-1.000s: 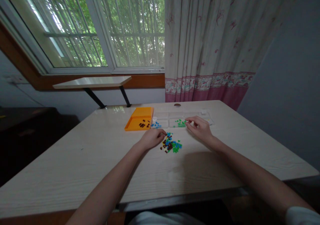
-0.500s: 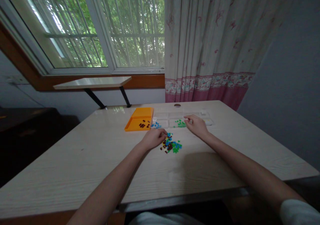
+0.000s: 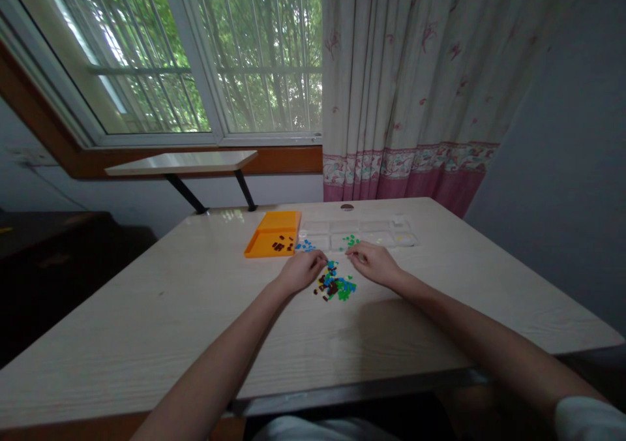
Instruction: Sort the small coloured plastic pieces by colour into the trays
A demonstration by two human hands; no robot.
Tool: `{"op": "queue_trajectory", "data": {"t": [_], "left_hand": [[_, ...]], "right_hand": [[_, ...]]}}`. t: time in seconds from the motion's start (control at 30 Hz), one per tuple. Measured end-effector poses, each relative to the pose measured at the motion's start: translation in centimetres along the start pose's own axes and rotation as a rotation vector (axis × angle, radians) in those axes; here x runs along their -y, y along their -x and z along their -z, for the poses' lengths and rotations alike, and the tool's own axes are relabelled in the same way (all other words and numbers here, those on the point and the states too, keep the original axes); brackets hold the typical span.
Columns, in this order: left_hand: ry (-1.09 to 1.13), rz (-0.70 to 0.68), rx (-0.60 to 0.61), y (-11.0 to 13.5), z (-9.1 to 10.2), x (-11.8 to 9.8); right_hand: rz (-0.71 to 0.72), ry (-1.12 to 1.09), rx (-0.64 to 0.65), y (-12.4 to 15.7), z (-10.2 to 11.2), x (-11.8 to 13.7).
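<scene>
A small pile of blue, green and brown plastic pieces (image 3: 336,284) lies on the pale wooden table (image 3: 147,323). My left hand (image 3: 302,269) rests at the pile's left edge, fingers curled in a pinch; whether it holds a piece is hidden. My right hand (image 3: 374,261) hovers at the pile's upper right, fingers drawn together just below the clear tray. That clear compartment tray (image 3: 376,234) holds green pieces (image 3: 349,239) and blue pieces (image 3: 306,246). An orange tray (image 3: 274,233) to its left holds brown pieces (image 3: 278,246).
A narrow shelf on black brackets (image 3: 180,162) juts out under the window behind the table. A pink-hemmed curtain (image 3: 415,89) hangs at the back right. A small dark round object (image 3: 347,207) sits at the table's far edge.
My right hand has drawn back from over the clear tray's green compartment toward the pile. My left hand has stayed beside the pile.
</scene>
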State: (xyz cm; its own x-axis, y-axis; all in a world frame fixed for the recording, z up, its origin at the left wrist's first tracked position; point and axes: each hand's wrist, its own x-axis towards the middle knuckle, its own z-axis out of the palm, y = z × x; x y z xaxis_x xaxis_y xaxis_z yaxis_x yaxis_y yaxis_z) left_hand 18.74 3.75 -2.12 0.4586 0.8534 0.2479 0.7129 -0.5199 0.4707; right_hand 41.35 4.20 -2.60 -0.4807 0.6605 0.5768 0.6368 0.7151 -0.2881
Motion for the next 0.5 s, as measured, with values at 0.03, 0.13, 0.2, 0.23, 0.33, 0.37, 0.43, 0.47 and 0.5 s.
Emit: {"op": "queue_trajectory", "data": {"t": [0.03, 0.13, 0.2, 0.23, 0.33, 0.37, 0.43, 0.47, 0.5], "left_hand": [[0.052, 0.0, -0.019, -0.1, -0.1, 0.0], [0.248, -0.01, -0.038, -0.3, -0.4, -0.2], [0.381, -0.01, -0.018, -0.4, -0.8, -0.6], [0.439, -0.01, 0.003, -0.4, -0.9, -0.9], [0.545, -0.009, 0.065, -0.3, -1.3, -1.5], [0.558, -0.006, 0.075, -0.3, -1.4, -1.7], [0.565, 0.004, 0.077, -0.2, -1.4, -1.9], [0.565, 0.007, 0.075, -0.2, -1.3, -1.9], [0.563, 0.008, 0.069, -0.2, -1.3, -1.9]], "right_hand": [[0.022, -0.011, 0.013, 0.1, 0.0, 0.4], [0.051, -0.022, 0.017, 0.3, -0.1, 1.3], [0.064, -0.02, 0.013, 0.4, -0.2, 1.6], [0.077, -0.02, 0.011, 0.4, -0.2, 1.6], [0.126, -0.027, -0.003, 0.4, -0.3, 1.6], [0.138, -0.032, -0.01, 0.4, -0.4, 1.5], [0.152, -0.039, -0.023, 0.4, -0.4, 1.5], [0.155, -0.041, -0.031, 0.4, -0.4, 1.5], [0.157, -0.042, -0.037, 0.4, -0.3, 1.6]]}}
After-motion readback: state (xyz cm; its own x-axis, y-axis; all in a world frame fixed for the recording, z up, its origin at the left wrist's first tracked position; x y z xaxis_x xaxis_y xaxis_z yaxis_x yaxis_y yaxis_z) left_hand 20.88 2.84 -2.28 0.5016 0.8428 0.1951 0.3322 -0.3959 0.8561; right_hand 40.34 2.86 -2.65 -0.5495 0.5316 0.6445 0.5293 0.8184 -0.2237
